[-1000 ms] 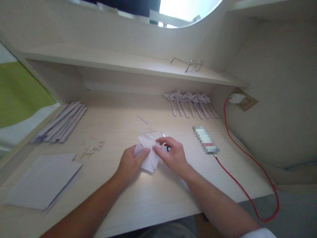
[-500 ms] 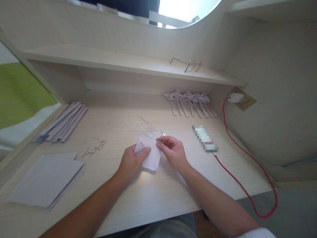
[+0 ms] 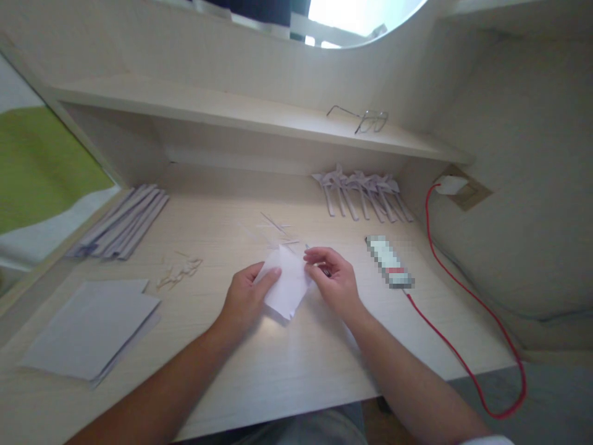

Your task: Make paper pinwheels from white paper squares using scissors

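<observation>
A small white sheet of paper [image 3: 288, 285] is held just above the desk, one corner pointing toward me. My left hand [image 3: 248, 292] grips its left edge, thumb on top and fingers underneath. At the right edge my right hand [image 3: 334, 281] pinches a corner between thumb and fingertips. Something small and dark shows by the curled fingers of that hand; I cannot make out what it is. Just beyond the paper lie thin paper slivers [image 3: 274, 222].
Paper pinwheels on sticks [image 3: 359, 185] stand at the back right, near a phone [image 3: 389, 262] with a red cable [image 3: 449, 346]. Leftward lie rolled paper sticks [image 3: 123, 222], small pale pieces [image 3: 180, 269] and paper sheets [image 3: 88, 327]. Glasses [image 3: 370, 120] rest on the shelf.
The paper has turned in my hands, and the fold lines seen on it before no longer show. My right hand has shifted slightly right with its edge. The view has moved a little.
</observation>
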Available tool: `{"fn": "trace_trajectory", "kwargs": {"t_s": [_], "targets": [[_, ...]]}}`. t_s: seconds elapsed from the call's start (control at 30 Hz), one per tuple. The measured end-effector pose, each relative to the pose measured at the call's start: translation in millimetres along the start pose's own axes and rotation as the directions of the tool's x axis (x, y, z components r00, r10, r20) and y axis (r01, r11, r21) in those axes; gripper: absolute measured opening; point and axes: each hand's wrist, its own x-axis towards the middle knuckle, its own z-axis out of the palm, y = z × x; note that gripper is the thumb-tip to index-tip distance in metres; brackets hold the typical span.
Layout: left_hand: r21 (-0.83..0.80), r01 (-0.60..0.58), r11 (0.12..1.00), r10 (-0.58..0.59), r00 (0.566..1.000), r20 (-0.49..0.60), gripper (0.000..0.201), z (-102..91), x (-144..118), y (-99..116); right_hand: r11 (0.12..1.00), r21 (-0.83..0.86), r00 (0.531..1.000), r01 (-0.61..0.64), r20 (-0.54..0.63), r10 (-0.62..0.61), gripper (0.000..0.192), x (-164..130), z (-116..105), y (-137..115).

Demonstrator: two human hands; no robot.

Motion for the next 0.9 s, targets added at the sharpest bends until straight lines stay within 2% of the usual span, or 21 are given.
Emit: {"fn": "trace_trajectory", "kwargs": {"t_s": [0.07,0.13,0.2,0.37,0.67,0.8,0.9], "targets": [[0.031,-0.007,0.999,0.005,0.998,0.061,0.036,1.5,-1,0,0.980,-0.101,0.985,0.172,0.038,-0.169,0.028,-3,0,-6],[0.094,-0.040,0.995,0.028,0.992,0.123,0.033,2.9,-2,0,0.930,-0.164,0.943,0.328,0.125,-0.310,0.031,-6,1,-11],[0.164,-0.086,0.983,0.058,0.984,0.169,0.032,3.4,-3,0,0.906,-0.181,0.918,0.384,0.184,-0.352,0.031,-8,1,-13],[0.220,-0.129,0.967,0.078,0.972,0.223,0.032,1.6,-3,-2,0.934,-0.184,0.942,0.306,0.203,-0.268,0.027,-8,1,-10],[0.138,-0.147,0.979,0.113,0.967,0.230,0.024,0.9,-3,-3,0.978,-0.116,0.969,0.174,0.197,-0.149,0.021,-7,1,-14],[0.118,-0.136,0.984,0.106,0.967,0.231,0.022,0.3,-3,-3,0.970,-0.122,0.967,0.211,0.173,-0.189,0.025,-7,2,-13],[0.121,-0.137,0.983,0.105,0.966,0.235,0.022,0.4,-4,-2,0.958,-0.126,0.957,0.258,0.170,-0.235,0.020,-7,2,-13]]}}
